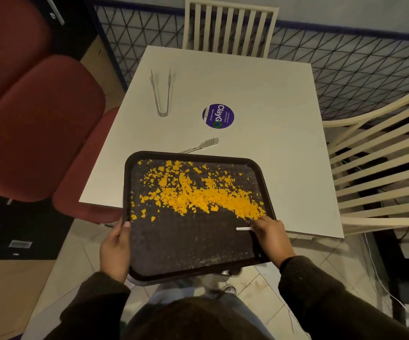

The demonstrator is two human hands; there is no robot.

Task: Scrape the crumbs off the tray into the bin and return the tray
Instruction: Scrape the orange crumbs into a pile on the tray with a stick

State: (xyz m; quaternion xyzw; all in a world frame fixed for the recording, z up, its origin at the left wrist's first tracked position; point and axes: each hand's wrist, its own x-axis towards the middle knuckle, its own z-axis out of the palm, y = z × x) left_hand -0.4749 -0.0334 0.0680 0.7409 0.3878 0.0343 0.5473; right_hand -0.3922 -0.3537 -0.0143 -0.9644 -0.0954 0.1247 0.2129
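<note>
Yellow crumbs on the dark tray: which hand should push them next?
The right hand. It holds a small white stick right beside the yellow crumbs, while the left hand grips the dark plastic tray by its left rim to steady it.

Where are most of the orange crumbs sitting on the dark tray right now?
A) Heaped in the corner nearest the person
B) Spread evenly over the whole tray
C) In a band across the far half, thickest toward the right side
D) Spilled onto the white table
C: the orange crumbs lie in a band across the far half of the tray, densest near the right hand, while the near half is almost bare.
</note>
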